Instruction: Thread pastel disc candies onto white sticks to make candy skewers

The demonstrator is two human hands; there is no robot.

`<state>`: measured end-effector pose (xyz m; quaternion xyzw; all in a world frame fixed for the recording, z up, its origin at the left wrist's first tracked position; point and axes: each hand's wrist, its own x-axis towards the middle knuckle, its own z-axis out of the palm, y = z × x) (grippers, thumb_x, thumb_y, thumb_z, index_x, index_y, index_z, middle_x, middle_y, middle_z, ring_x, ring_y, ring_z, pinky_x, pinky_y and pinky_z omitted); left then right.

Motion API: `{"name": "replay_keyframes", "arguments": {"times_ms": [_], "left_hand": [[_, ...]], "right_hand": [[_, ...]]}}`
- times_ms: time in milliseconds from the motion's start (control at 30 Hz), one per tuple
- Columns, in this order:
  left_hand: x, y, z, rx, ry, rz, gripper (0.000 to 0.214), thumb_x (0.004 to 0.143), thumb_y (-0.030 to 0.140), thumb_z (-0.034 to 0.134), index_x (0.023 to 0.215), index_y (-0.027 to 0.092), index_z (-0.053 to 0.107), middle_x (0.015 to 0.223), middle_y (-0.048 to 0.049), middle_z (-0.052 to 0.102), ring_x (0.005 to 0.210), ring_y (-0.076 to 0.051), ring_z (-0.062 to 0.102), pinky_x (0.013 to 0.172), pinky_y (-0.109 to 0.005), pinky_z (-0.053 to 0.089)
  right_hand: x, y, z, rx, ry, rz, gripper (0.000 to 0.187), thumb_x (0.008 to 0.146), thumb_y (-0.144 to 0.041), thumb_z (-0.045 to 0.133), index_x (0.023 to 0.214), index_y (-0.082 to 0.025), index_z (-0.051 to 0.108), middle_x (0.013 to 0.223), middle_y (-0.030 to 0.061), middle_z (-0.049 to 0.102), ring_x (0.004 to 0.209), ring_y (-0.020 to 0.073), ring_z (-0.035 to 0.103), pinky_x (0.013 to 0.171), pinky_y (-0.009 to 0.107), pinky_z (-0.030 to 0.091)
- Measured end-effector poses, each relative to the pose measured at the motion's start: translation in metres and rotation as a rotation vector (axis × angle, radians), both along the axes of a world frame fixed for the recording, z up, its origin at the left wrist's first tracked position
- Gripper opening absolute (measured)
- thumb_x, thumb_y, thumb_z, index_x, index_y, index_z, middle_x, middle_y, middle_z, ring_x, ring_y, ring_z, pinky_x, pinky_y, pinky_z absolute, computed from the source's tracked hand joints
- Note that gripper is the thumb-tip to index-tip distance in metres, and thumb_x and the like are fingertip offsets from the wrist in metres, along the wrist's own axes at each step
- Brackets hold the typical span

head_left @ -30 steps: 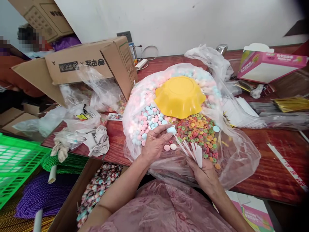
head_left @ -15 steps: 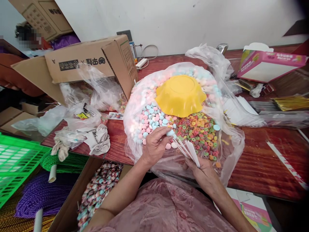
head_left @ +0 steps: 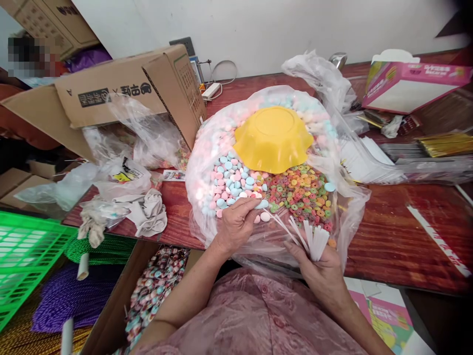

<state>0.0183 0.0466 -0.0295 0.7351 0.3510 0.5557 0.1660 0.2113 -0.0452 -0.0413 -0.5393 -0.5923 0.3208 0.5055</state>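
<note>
Close in, above a pink patterned garment (head_left: pixel 240 315), the right hand (head_left: pixel 321 268) holds a fan of white sticks (head_left: pixel 318 241) by their lower ends, a grip that seems meant to leave the upper ends free and spread apart. The left hand (head_left: pixel 234 222) pinches a pale blue oval candy (head_left: pixel 262 203), thumb and fingertips narrow on it; one stick's end points at it, though whether they touch cannot be told. Both hands are over the near part of an opened clear plastic bag (head_left: pixel 354 219); on it, blue and pink candies (head_left: pixel 236 187) lie to the left and gummy rings (head_left: pixel 303 192) to the right, presumably heaped apart so either kind is easy to reach. Just behind, a yellow scalloped bowl (head_left: pixel 273 140) lies upside down over the candies, perhaps simply parked there. Beneath is a scuffed, reddish-brown wooden table (head_left: pixel 384 241), with crumpled grey cloth (head_left: pixel 151 212) near its left end. Farther off, a cardboard carton (head_left: pixel 158 79) rests at left, and a pink-and-white box (head_left: pixel 417 88) at right. Beyond, a pale wall (head_left: pixel 258 29) backs the table, and another person (head_left: pixel 31 56) shows, blurred, at far left.
</note>
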Motion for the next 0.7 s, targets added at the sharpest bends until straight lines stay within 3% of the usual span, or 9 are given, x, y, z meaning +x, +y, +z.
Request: {"name": "replay_keyframes", "arguments": {"times_ms": [100,167,267,433,567,700], "left_hand": [[0.002,0.000,0.000,-0.072,-0.067,0.008,0.021,0.087,0.019,0.069,0.106,0.023,0.076,0.094,-0.0056,0.078,0.086,-0.017,0.073,0.079,-0.030,0.061],[0.004,-0.001,0.000,-0.063,-0.091,0.014,0.021,0.086,0.018,0.070,0.105,0.024,0.076,0.094,-0.0054,0.079,0.087,-0.017,0.074,0.080,-0.031,0.061],[0.006,-0.001,0.003,-0.017,-0.108,0.029,0.024,0.085,0.015,0.071,0.107,0.025,0.076,0.097,-0.0054,0.079,0.089,-0.017,0.074,0.081,-0.031,0.062],[0.012,-0.002,0.008,-0.032,-0.074,-0.001,0.022,0.087,0.016,0.068,0.106,0.025,0.076,0.103,-0.0063,0.078,0.093,-0.018,0.074,0.086,-0.035,0.062],[0.022,-0.001,0.003,-0.271,-0.327,-0.007,0.020,0.081,0.022,0.076,0.101,0.023,0.077,0.097,-0.0047,0.077,0.089,-0.016,0.072,0.083,-0.032,0.060],[0.025,0.002,0.002,-0.546,-0.592,-0.082,0.038,0.078,0.027,0.080,0.115,0.026,0.073,0.100,-0.0023,0.075,0.089,-0.013,0.070,0.085,-0.029,0.058]], "right_hand": [[0.001,0.001,-0.002,-0.004,-0.020,0.035,0.019,0.089,-0.027,0.064,0.103,-0.023,0.076,0.106,0.0044,0.075,0.094,0.0245,0.068,0.087,0.035,0.051],[0.001,0.002,-0.003,-0.049,-0.020,0.050,0.016,0.090,-0.029,0.063,0.089,-0.021,0.076,0.087,0.0023,0.074,0.076,0.0207,0.066,0.075,0.031,0.052],[-0.002,0.004,0.000,-0.088,0.012,-0.007,0.024,0.088,-0.034,0.064,0.070,-0.020,0.072,0.059,-0.0011,0.060,0.055,0.0152,0.054,0.057,0.026,0.046],[-0.014,0.005,0.007,-0.152,0.230,-0.111,0.024,0.084,-0.039,0.066,0.080,-0.018,0.076,0.052,-0.0025,0.051,0.047,0.0118,0.043,0.046,0.025,0.038],[-0.024,0.006,0.007,-0.209,0.377,-0.143,0.027,0.082,-0.043,0.069,0.087,-0.018,0.077,0.055,-0.0016,0.052,0.048,0.0119,0.044,0.044,0.024,0.035],[-0.032,0.007,0.002,-0.283,0.444,-0.055,0.033,0.083,-0.048,0.067,0.080,-0.016,0.073,0.055,-0.0016,0.052,0.047,0.0102,0.041,0.043,0.023,0.031]]}}
